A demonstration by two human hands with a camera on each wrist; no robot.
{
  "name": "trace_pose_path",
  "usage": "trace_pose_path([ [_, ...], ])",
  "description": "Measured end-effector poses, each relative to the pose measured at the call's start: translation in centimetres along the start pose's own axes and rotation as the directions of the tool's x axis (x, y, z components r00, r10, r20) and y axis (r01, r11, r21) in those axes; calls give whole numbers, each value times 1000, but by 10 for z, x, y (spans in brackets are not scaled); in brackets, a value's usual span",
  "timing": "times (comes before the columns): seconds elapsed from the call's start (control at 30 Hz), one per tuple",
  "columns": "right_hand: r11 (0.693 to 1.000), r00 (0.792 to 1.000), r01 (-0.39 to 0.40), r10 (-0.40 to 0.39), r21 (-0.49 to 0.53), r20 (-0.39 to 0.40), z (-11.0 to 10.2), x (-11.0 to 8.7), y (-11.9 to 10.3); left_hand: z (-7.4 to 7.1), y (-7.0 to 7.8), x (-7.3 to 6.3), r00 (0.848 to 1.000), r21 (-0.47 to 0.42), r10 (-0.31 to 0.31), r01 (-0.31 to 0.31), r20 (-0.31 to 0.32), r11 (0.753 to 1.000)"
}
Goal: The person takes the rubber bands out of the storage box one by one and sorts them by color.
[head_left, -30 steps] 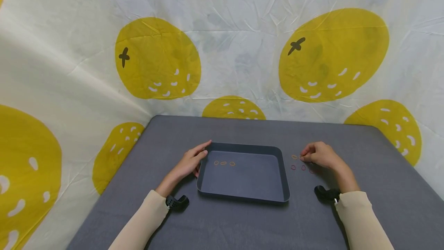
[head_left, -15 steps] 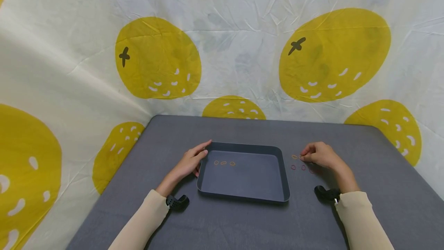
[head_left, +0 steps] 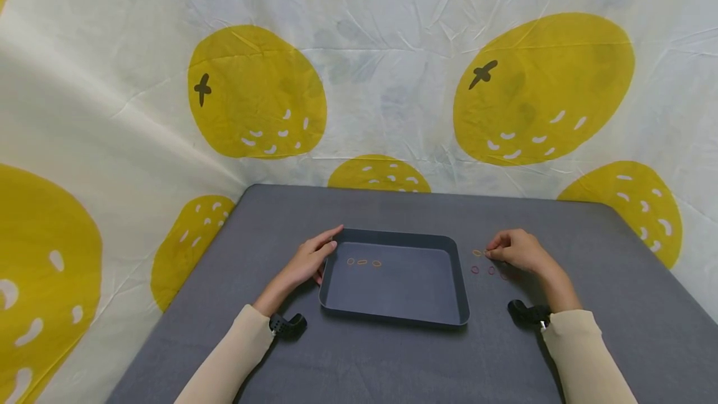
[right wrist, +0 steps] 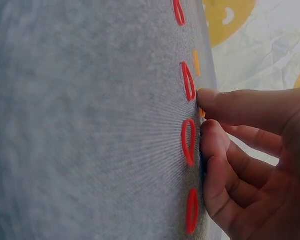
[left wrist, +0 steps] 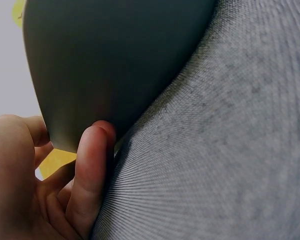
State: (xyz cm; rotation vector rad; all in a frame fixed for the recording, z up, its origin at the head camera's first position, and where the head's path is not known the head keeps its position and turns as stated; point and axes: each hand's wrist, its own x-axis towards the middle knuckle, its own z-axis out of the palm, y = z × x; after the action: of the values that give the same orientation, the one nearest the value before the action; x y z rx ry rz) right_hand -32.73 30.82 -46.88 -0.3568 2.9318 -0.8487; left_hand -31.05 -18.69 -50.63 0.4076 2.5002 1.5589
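My left hand point(head_left: 305, 262) grips the left end of a dark grey rectangular tray point(head_left: 395, 239), thumb at the rim and other fingers against the outer wall. The left wrist view shows fingertips low on the tray's side point(left wrist: 120, 60), close to the cloth. Inside the tray, three orange rubber bands point(head_left: 362, 262) lie in a row. Right of it, my right hand point(head_left: 518, 250) pinches an orange rubber band point(right wrist: 202, 112) at the cloth between thumb and forefinger. Another orange rubber band point(head_left: 477, 252) lies just left of the fingertips. Several red rubber bands point(right wrist: 188, 142) lie in a row nearer me.
A grey cloth point(head_left: 359, 366) covers the table. Behind and to the left hangs a white curtain point(head_left: 387, 80) printed with yellow fruit. Both wrists wear black camera bands point(head_left: 288, 327).
Both hands, the tray and the rubber bands hold their places; only the head view shifts very slightly.
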Motion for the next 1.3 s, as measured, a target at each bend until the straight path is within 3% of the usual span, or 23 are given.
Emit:
trace_pose_path([
  [1.3, 999, 999, -34, 34, 17, -26, -1, -3, -4, 2, 1, 0, 1000, 2, 4, -4, -13, 1000],
])
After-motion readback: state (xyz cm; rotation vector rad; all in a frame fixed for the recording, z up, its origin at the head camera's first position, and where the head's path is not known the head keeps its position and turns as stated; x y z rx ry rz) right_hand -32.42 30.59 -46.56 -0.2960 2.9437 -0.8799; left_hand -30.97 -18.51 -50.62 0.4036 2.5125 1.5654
